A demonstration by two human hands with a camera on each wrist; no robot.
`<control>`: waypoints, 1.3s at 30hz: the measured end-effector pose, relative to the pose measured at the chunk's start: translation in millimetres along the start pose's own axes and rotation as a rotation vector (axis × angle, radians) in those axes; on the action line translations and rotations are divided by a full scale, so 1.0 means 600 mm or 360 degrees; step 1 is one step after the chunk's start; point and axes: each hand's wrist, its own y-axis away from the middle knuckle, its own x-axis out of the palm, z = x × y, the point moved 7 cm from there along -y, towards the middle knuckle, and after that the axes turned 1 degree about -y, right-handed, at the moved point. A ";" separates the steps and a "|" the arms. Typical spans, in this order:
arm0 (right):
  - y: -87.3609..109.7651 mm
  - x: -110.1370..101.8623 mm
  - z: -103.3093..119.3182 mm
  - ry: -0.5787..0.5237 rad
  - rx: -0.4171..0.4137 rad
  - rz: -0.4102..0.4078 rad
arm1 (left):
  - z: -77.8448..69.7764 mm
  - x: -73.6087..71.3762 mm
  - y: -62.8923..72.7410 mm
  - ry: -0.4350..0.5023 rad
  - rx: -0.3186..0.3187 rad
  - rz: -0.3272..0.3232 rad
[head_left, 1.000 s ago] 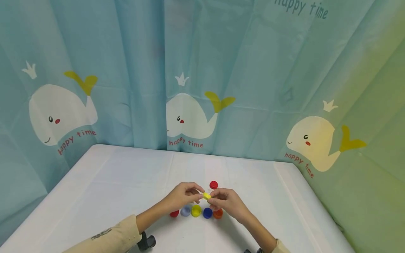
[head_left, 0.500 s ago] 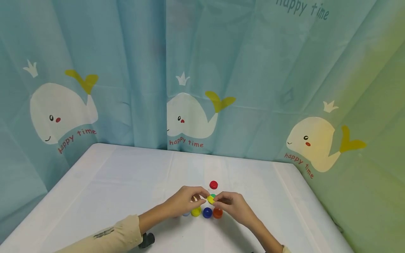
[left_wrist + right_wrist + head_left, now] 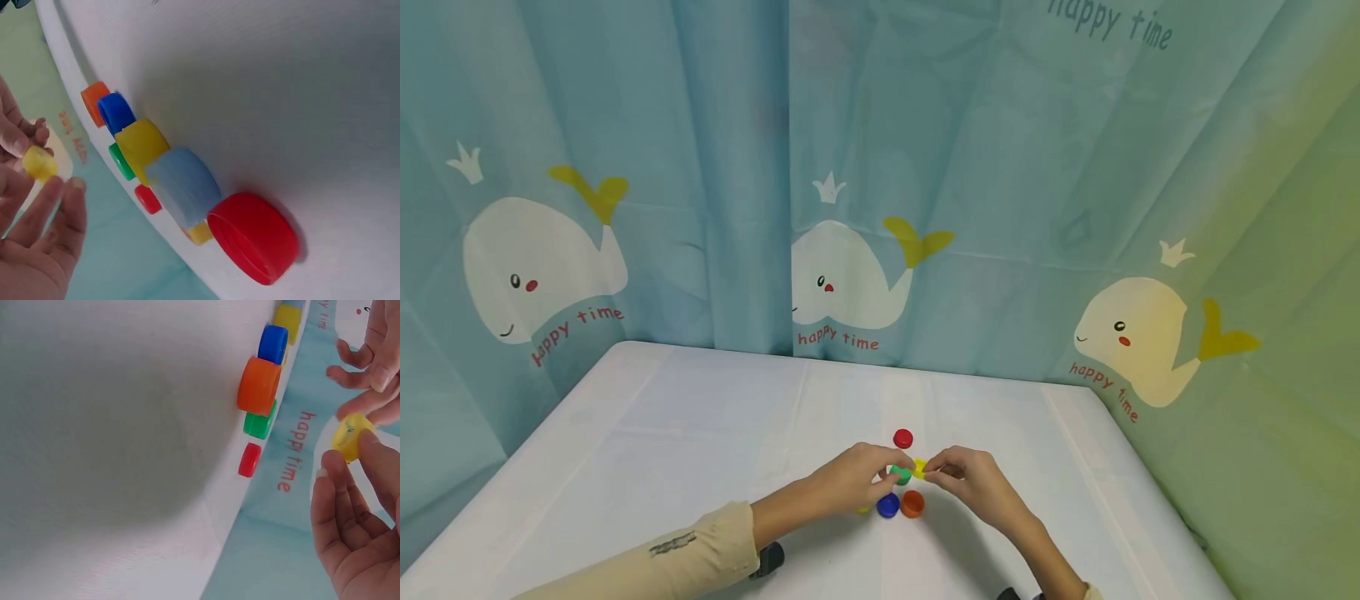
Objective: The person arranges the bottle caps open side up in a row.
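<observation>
My right hand [image 3: 983, 485] pinches a yellow bottle cap [image 3: 352, 436] between thumb and fingers, above the table. Reaching in from the other side, my left hand [image 3: 850, 477] has a fingertip at the cap's edge; its thumb stands apart. Below the hands are a green cap [image 3: 901, 475], a blue cap [image 3: 888, 505] and an orange cap [image 3: 913, 503]. In the left wrist view the row continues with a larger yellow cap [image 3: 142, 149], a light blue cap [image 3: 184, 186] and a red cap [image 3: 255, 239]. My left hand mostly hides these three in the head view.
Beyond the hands lies another red cap [image 3: 902, 438]. In the left wrist view a small yellow-orange piece [image 3: 200, 233] shows partly behind the light blue cap. The white table [image 3: 715, 417] ends at a blue curtain [image 3: 737, 208] printed with whales.
Both hands have shifted right with the yellow cap. The left hand now covers the left end of the row, while the green cap has come into view. The left thumb has parted from the yellow cap.
</observation>
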 end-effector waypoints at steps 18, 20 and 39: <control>0.015 0.006 -0.019 0.0108 -0.0041 0.0195 | -0.016 0.039 -0.019 -0.0290 0.0117 0.0224; 0.017 0.005 -0.021 0.0129 -0.0039 0.0191 | -0.016 0.041 -0.021 -0.0304 0.0108 0.0230; 0.027 0.020 -0.034 0.0209 0.0010 0.0265 | -0.020 0.066 -0.026 -0.0539 0.0221 0.0310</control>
